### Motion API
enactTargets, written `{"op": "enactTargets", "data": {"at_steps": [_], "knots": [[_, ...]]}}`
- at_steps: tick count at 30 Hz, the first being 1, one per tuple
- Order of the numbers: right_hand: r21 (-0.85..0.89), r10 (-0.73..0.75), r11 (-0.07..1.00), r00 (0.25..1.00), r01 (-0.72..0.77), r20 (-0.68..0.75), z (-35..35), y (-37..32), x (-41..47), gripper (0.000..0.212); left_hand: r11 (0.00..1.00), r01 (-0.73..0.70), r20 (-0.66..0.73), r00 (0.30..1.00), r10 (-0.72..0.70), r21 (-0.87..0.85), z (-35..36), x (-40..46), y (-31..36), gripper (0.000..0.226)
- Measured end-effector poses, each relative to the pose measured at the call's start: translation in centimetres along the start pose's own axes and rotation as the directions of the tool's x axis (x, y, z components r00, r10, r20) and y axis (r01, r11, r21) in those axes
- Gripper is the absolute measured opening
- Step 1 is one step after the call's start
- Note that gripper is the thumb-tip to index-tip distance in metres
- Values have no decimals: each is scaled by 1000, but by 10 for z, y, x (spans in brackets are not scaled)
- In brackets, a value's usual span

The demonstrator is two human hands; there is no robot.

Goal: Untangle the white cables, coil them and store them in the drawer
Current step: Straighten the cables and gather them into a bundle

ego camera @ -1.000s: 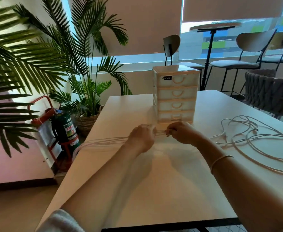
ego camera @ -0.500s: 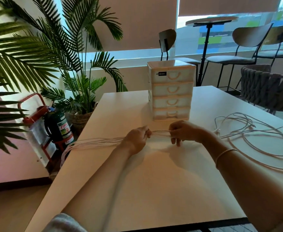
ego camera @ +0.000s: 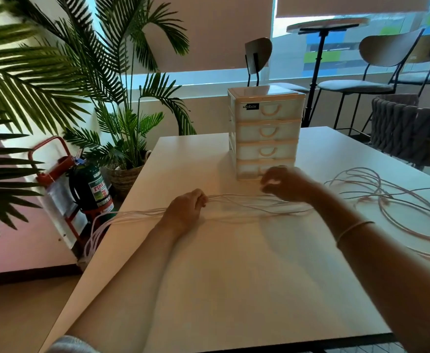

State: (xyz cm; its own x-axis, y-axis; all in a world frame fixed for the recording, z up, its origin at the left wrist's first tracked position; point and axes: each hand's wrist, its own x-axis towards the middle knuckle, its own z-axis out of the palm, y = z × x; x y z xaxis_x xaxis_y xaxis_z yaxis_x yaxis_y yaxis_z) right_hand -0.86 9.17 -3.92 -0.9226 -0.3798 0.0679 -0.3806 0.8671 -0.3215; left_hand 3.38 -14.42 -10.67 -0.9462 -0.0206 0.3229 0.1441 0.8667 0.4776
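Observation:
A bundle of white cable strands (ego camera: 244, 203) lies stretched across the white table (ego camera: 234, 289). My left hand (ego camera: 187, 208) grips the strands near the table's left side. Beyond it, the strands run over the left edge and hang down in loops (ego camera: 94, 238). My right hand (ego camera: 285, 183) is blurred, lifted just in front of the bottom drawer of the small white drawer unit (ego camera: 266, 131), fingers curled; whether it holds a strand is unclear. All the drawers look closed. More loose white cable (ego camera: 392, 197) lies tangled on the table's right side.
Palm plants (ego camera: 122, 118) and a green fire extinguisher (ego camera: 94, 187) on a red stand sit left of the table. Chairs (ego camera: 387, 80) and a tall round table (ego camera: 326, 26) stand by the window behind. A woven chair (ego camera: 412, 133) is at the table's right.
My right hand has moved right and up, away from my left hand, toward the bottom drawer. The strands between the hands have spread out longer. My left hand has stayed put on the strands.

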Motion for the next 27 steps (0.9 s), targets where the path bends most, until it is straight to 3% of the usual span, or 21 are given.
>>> {"op": "enactTargets", "data": {"at_steps": [3,7,17,24,27], "knots": [[87,-95,992,992,87,89,25,-46,11,35,1000,-14,8,1000,14,-1,-1,-4,1,17],[173,-136,978,984,115,116,42,-60,20,26,999,-36,38,999,35,26,-4,-6,1,20],[297,-121,953,975,62,187,50,-60,26,12,999,-32,91,995,33,-6,-4,-4,4,24],[429,-79,902,960,-45,267,54,-58,25,29,1000,-19,43,999,20,-11,-2,-2,5,25],[409,-77,912,960,-41,268,54,-57,26,29,1000,-5,20,1000,5,-8,-1,0,6,25]]}}
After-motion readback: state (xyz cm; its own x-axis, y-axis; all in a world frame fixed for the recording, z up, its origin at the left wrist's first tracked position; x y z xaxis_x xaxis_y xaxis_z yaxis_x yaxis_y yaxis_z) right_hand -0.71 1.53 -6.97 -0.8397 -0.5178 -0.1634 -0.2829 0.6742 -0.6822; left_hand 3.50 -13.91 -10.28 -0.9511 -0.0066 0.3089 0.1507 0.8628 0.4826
